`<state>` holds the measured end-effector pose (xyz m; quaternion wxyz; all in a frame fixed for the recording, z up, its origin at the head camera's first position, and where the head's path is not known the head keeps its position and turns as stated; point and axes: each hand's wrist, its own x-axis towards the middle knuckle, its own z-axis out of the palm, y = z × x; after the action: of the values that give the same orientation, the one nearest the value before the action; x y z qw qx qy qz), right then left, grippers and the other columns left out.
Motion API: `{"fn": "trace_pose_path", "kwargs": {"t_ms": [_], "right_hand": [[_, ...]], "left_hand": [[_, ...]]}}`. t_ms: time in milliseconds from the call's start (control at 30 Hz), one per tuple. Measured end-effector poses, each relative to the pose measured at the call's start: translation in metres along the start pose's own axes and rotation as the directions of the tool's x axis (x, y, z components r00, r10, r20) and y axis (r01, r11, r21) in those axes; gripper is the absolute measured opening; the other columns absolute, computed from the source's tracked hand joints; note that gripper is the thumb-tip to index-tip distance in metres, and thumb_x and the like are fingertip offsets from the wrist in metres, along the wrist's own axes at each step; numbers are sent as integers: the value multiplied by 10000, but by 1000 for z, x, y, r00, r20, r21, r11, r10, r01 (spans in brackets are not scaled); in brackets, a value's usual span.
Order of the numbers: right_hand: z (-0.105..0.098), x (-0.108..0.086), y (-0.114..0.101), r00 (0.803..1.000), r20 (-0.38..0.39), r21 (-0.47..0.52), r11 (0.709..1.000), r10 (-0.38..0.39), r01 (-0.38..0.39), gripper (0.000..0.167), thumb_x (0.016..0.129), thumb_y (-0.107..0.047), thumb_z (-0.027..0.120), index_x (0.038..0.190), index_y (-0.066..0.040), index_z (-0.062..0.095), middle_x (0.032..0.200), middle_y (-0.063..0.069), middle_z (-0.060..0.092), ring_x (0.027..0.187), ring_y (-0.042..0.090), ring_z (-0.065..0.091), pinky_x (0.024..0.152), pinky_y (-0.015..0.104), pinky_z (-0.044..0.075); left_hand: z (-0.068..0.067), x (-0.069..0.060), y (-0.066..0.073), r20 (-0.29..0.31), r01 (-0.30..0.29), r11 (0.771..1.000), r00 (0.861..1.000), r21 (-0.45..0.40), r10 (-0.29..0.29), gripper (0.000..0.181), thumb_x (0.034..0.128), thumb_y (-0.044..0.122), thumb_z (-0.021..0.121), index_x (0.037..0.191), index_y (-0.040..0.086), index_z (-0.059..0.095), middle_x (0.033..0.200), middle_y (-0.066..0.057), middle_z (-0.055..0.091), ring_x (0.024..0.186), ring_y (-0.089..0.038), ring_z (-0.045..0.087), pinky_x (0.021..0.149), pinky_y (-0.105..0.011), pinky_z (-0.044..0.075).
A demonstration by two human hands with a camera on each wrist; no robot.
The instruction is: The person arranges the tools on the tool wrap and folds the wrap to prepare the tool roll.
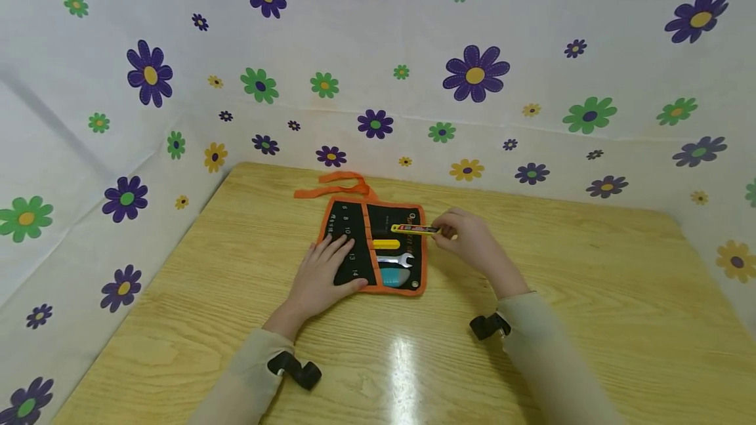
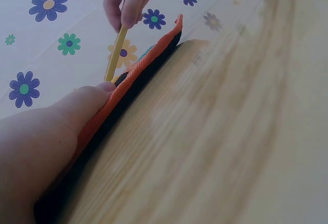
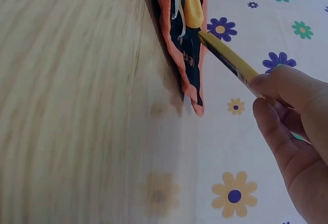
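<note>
A black tool pouch (image 1: 382, 214) with orange edging lies unrolled on the table. Flat on its left part, marked with numbers, rests my left hand (image 1: 321, 274), fingers spread. My right hand (image 1: 469, 238) pinches one end of a slim yellow utility knife (image 1: 407, 229) with a dark and red label. The knife's other end points left over the pouch's upper right part; in the right wrist view it is close to a yellow handle (image 3: 193, 8). Pockets hold that yellow handle, an open-end wrench (image 1: 404, 260) and a teal-handled tool (image 1: 394, 277), their lower parts hidden.
Orange tie straps (image 1: 333, 192) trail from the pouch's upper edge toward the back. The wooden table (image 1: 561, 267) meets a white flower-printed cloth (image 1: 401, 31) at the back and left. A black wrist camera (image 1: 295, 370) sits on each sleeve.
</note>
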<state>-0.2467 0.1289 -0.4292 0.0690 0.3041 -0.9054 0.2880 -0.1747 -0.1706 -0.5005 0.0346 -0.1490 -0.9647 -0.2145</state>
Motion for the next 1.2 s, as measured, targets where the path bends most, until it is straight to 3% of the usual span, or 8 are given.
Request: {"fn": "trace_pose_path", "kwargs": {"t_ms": [233, 500, 800, 1033, 1200], "right_hand": [[14, 20, -2, 1000, 15, 22, 999, 26, -26, 135, 835, -34, 722, 964, 3, 705, 906, 78, 615, 775, 184, 600, 692, 310, 537], [27, 40, -1, 996, 88, -34, 999, -23, 26, 145, 862, -35, 696, 1002, -20, 726, 886, 77, 570, 755, 191, 547, 649, 293, 505], [32, 51, 1, 983, 186, -26, 1000, 7, -2, 208, 880, 16, 654, 1075, -35, 707, 1023, 124, 591, 875, 241, 586, 757, 344, 530], [34, 59, 2, 978, 209, -20, 1000, 1, 3, 228, 883, 62, 625, 1074, -30, 707, 1059, 139, 607, 955, 278, 582, 830, 397, 514], [38, 68, 8, 985, 175, -24, 1000, 9, -5, 238, 871, 100, 603, 1052, -13, 709, 1043, 141, 593, 929, 279, 577, 819, 392, 517]], "left_hand": [[1, 0, 0, -11, -3, 1000, 1000, 3, 3, 890, 828, 720, 509, 1512, 184, 316, 1547, -42, 279, 1437, -288, 148, 1143, -521, 82], [1, 1, 0, -6, 0, 1000, 1000, 1, 0, 886, 830, 710, 519, 1511, 182, 318, 1546, -44, 282, 1436, -290, 151, 1145, -514, 78], [1, 0, 0, -16, -10, 1000, 1000, 10, 10, 879, 831, 705, 523, 1506, 174, 332, 1540, -47, 296, 1430, -303, 169, 1141, -524, 92], [1, 0, -1, -14, -5, 1000, 1000, 10, 5, 883, 831, 717, 508, 1506, 177, 330, 1542, -45, 291, 1433, -293, 162, 1142, -521, 92], [1, 0, -1, -15, -7, 1000, 1000, 12, 7, 890, 831, 737, 479, 1506, 176, 331, 1541, -46, 293, 1432, -292, 162, 1139, -529, 91]]}}
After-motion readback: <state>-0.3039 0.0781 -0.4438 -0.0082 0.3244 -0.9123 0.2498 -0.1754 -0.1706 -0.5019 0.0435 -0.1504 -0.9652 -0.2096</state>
